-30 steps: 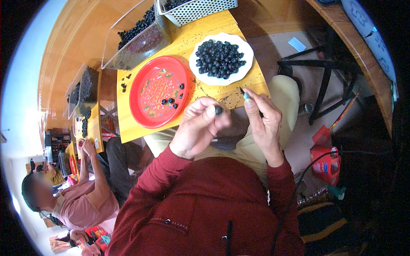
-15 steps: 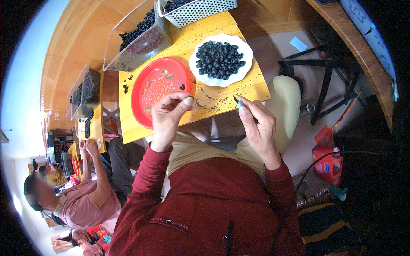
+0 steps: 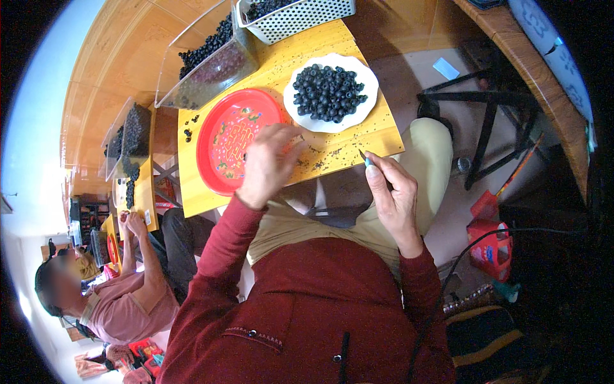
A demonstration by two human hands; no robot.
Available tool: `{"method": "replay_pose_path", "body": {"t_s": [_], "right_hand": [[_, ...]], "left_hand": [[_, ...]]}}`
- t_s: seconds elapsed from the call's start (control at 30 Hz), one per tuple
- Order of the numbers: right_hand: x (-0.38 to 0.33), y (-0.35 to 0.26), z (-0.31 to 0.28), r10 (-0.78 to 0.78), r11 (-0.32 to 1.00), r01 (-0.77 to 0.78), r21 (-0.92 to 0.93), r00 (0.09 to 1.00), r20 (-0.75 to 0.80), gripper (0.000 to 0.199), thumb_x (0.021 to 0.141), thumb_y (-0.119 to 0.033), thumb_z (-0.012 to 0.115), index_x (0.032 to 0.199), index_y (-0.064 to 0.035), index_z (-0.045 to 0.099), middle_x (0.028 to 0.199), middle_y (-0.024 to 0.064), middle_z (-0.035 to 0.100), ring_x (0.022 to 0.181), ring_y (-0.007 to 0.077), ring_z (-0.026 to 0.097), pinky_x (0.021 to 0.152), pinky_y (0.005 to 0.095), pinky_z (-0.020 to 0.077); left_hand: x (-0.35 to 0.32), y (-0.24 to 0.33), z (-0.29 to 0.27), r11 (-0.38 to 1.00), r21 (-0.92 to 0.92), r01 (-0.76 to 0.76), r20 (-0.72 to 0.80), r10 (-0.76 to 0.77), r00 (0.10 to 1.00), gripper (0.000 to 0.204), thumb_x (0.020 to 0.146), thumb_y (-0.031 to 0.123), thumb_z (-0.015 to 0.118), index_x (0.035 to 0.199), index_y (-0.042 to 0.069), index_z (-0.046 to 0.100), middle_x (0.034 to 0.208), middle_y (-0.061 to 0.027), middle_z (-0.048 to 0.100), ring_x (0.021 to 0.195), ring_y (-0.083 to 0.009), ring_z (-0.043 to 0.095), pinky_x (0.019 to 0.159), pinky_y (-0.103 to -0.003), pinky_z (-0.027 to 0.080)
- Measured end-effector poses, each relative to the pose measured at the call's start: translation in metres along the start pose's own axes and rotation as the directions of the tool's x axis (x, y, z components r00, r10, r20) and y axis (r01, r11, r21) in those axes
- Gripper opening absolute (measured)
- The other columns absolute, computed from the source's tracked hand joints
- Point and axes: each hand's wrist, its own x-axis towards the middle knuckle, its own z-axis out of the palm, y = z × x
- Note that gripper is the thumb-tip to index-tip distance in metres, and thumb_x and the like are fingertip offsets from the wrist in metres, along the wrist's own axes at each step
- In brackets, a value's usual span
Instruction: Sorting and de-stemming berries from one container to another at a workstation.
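My left hand (image 3: 268,163) is over the right edge of a red plastic plate (image 3: 209,168) with a printed pattern. Its fingers are smeared by motion, so whether they hold anything is unclear. My right hand (image 3: 393,195), closed, grips a small pointed tool (image 3: 367,160) with a blue handle and dark tip, near the front right corner of the yellow tabletop (image 3: 307,48). Beyond my hands stands a white scalloped plate (image 3: 355,122) heaped with dark round pieces (image 3: 329,93), berry- or bead-like. Small dark crumbs (image 3: 332,153) lie scattered between plate and table edge.
A clear plastic bin (image 3: 224,73) of dark round pieces and a white perforated basket (image 3: 307,20) occupy the far side. Several loose pieces (image 3: 188,133) lie left of the red plate. Another person (image 3: 131,294) sits at the left; a black metal frame (image 3: 486,109) stands right.
My left hand has shifted right and slightly down, turning from a pinch into a blurred pose. The right hand, still holding the tool, has moved slightly right and down.
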Motion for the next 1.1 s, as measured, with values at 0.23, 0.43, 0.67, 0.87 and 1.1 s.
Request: {"method": "replay_pose_path", "body": {"t_s": [0.23, 0.43, 0.67, 0.87, 1.1], "right_hand": [[-0.003, 0.003, -0.006, 0.013, 1.0, -0.012, 0.009, 0.999, -0.034, 0.028, 0.098, -0.019, 0.061, 0.111, 0.0058, 0.067, 0.087, 0.0149, 0.066, 0.078, 0.0202, 0.065, 0.071, 0.0313, 0.0499], [-0.005, 0.008, -0.013, 0.023, 1.0, -0.023, 0.006, 0.999, -0.037, 0.03, 0.098, -0.02, 0.06, 0.111, 0.0063, 0.066, 0.087, 0.0143, 0.066, 0.078, 0.0195, 0.064, 0.071, 0.031, 0.0498], [-0.004, 0.013, -0.013, 0.025, 0.999, -0.024, 0.036, 0.999, -0.034, 0.031, 0.098, -0.021, 0.06, 0.111, 0.0065, 0.066, 0.087, 0.0135, 0.066, 0.077, 0.0187, 0.063, 0.071, 0.0305, 0.0498], [-0.004, 0.017, -0.013, 0.029, 0.997, -0.026, 0.075, 0.999, -0.038, 0.031, 0.098, -0.021, 0.06, 0.111, 0.0064, 0.066, 0.087, 0.0127, 0.067, 0.078, 0.0176, 0.063, 0.072, 0.0299, 0.0497], [-0.004, 0.019, -0.011, 0.042, 0.993, -0.037, 0.116, 0.998, -0.048, 0.03, 0.098, -0.021, 0.06, 0.112, 0.0059, 0.066, 0.081, 0.0091, 0.063, 0.073, 0.0139, 0.058, 0.069, 0.0282, 0.0477]], "left_hand": [[0.041, 0.027, 0.031, 0.938, 0.226, -0.265, 0.112, 0.245, 0.963, 0.037, 0.079, 0.019, 0.072, 0.112, 0.005, 0.066, 0.105, -0.0107, 0.057, 0.1, -0.031, 0.053, 0.08, -0.04, 0.051], [0.042, 0.026, 0.035, 0.931, 0.241, -0.273, 0.164, 0.238, 0.957, 0.026, 0.083, 0.016, 0.066, 0.107, 0.005, 0.067, 0.103, -0.0101, 0.057, 0.096, -0.0294, 0.055, 0.08, -0.04, 0.051], [0.038, 0.021, 0.033, 0.957, 0.154, -0.247, 0.146, 0.225, 0.963, 0.02, 0.084, 0.012, 0.063, 0.103, 0.005, 0.067, 0.095, -0.0107, 0.059, 0.088, -0.0301, 0.058, 0.077, -0.04, 0.052], [0.036, 0.015, 0.029, 0.969, 0.108, -0.224, 0.201, 0.199, 0.959, 0.017, 0.083, 0.008, 0.063, 0.1, 0.004, 0.065, 0.09, -0.012, 0.059, 0.087, -0.0318, 0.06, 0.074, -0.043, 0.052], [0.023, 0.022, 0.022, 0.948, -0.314, 0.052, 0.098, -0.022, 0.995, 0.018, 0.083, 0.001, 0.07, 0.1, 0.001, 0.066, 0.099, -0.0116, 0.065, 0.086, -0.0262, 0.066, 0.074, -0.035, 0.054]]}}
